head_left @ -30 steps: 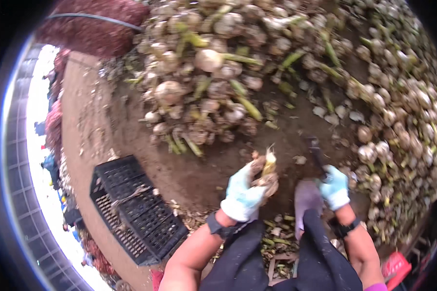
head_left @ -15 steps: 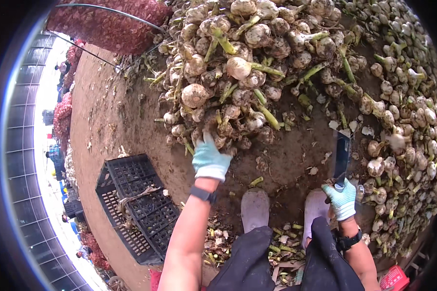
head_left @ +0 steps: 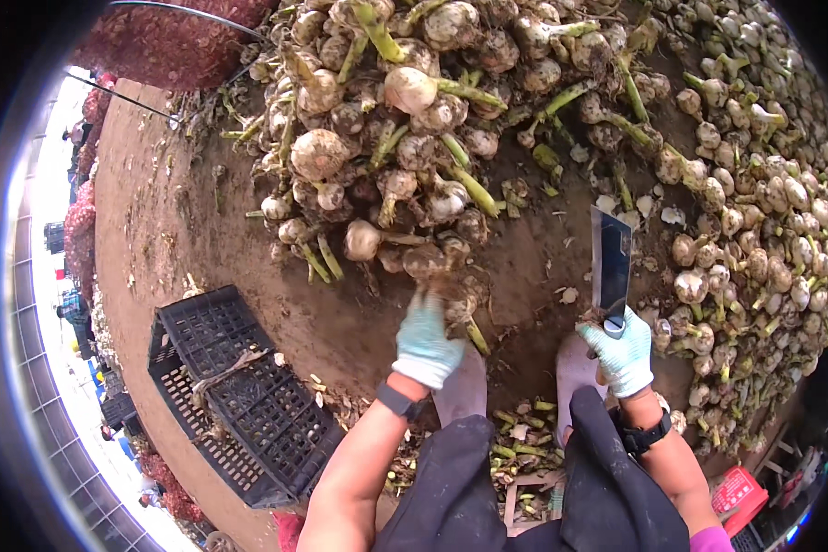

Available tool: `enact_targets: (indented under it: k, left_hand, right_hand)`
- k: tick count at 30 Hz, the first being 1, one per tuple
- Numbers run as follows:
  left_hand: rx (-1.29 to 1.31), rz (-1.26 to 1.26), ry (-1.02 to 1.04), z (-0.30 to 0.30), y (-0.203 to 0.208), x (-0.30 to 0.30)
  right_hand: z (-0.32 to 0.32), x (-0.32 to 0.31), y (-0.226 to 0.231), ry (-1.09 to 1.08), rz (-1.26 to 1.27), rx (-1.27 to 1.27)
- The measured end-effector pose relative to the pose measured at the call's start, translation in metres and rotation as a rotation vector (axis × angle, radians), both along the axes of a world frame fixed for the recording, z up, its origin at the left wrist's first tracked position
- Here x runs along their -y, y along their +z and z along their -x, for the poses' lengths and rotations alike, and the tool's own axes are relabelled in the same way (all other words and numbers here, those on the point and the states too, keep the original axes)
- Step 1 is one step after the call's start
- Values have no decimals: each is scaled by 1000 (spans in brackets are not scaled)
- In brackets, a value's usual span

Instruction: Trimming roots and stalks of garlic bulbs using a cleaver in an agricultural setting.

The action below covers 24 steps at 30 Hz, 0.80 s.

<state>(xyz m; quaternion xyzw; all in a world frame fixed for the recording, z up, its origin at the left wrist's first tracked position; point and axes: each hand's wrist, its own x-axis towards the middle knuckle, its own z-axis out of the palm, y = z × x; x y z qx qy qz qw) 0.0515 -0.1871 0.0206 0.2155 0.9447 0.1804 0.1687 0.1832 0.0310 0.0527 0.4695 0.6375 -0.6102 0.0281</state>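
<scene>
My left hand (head_left: 429, 348), in a pale green knit glove, reaches to the near edge of a heap of garlic (head_left: 414, 138) with stems and dried roots on. Its fingers are closed round a dirty garlic bulb (head_left: 427, 261), slightly blurred; another bulb (head_left: 465, 302) with a green stem lies against the fingers, and I cannot tell whether it is gripped too. On the right, my right hand (head_left: 624, 354), gloved alike, grips the handle of a broad-bladed knife (head_left: 613, 258). The blade points away from me, apart from the garlic.
A black plastic crate (head_left: 248, 396) lies tilted at the left. Trimmed bulbs (head_left: 764, 248) cover the right side in a large pile. Cut stems (head_left: 524, 437) litter the ground between my legs. A full red net sack (head_left: 170, 41) stands far left, a red basket (head_left: 739, 497) near right.
My left hand has moved right and closed on garlic at the heap's edge, drawing it nearer. The view has shifted right; the knife stays in my right hand, blade tilted slightly further left.
</scene>
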Motion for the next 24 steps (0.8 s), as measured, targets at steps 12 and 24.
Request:
enact_targets:
  k: [12, 24]
  left_hand:
    - [342, 153, 284, 4, -21, -30]
    - [1578, -1154, 824, -18, 23, -50]
  right_hand:
    - [2, 7, 6, 176, -167, -52]
    - [-5, 2, 25, 870, -830, -196]
